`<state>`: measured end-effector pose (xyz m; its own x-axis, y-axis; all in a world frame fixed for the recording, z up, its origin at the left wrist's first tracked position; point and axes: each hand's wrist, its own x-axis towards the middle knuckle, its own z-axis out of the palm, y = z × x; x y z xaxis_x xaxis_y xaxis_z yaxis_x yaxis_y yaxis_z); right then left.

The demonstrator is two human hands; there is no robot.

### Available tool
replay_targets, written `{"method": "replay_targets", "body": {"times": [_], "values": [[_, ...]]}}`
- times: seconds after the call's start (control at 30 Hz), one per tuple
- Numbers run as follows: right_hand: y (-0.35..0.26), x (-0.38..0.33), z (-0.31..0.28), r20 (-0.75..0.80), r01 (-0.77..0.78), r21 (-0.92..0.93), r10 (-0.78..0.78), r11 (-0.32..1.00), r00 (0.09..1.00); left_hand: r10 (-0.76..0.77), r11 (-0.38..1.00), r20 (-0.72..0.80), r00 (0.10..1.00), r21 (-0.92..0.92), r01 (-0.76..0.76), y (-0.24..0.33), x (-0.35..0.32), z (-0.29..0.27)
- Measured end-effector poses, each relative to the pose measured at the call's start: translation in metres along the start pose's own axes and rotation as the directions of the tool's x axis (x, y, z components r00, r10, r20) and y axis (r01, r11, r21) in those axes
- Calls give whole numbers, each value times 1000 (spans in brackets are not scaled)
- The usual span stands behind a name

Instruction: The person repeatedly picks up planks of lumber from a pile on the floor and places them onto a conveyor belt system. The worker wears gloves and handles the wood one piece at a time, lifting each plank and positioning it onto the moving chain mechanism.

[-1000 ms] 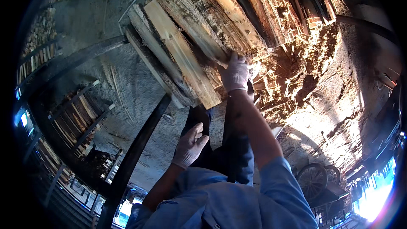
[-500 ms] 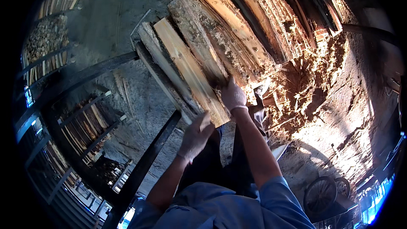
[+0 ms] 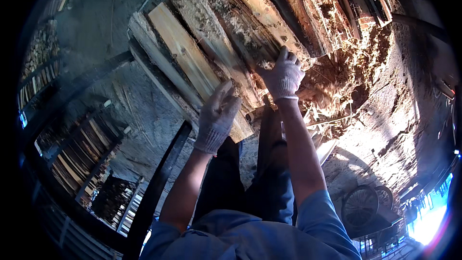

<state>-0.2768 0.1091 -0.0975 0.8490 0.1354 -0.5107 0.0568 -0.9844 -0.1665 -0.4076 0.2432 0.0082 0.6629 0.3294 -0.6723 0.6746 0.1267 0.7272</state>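
R hand (image 3: 284,74) clamped on rough plank (image 3: 231,24)

Rough pale plank (image 3: 192,62) is lying flat in the stack, bark-edged slab (image 3: 216,43) being pressed alongside it.

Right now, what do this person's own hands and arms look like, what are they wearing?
Both the left hand and the right hand wear pale grey knitted work gloves with ribbed cuffs at the wrist, dusty looking. The forearms are bare. Short light blue shirt sleeves cover the upper arms. No watch or markings are visible.
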Motion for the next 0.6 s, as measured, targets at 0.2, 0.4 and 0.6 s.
{"method": "replay_targets", "body": {"times": [0.2,0.4,0.6], "values": [[7,8,-10,223,111,120,-136,987,965,13,999,-26,1000,37,-12,2,3,0],[8,0,-35,212,137,255,-193,957,958,-9,999,5,1000,42,9,0,9,7],[8,-85,-151,284,54,227,-119,972,951,-185,791,210,960,-547,273,27,45,45]]}}
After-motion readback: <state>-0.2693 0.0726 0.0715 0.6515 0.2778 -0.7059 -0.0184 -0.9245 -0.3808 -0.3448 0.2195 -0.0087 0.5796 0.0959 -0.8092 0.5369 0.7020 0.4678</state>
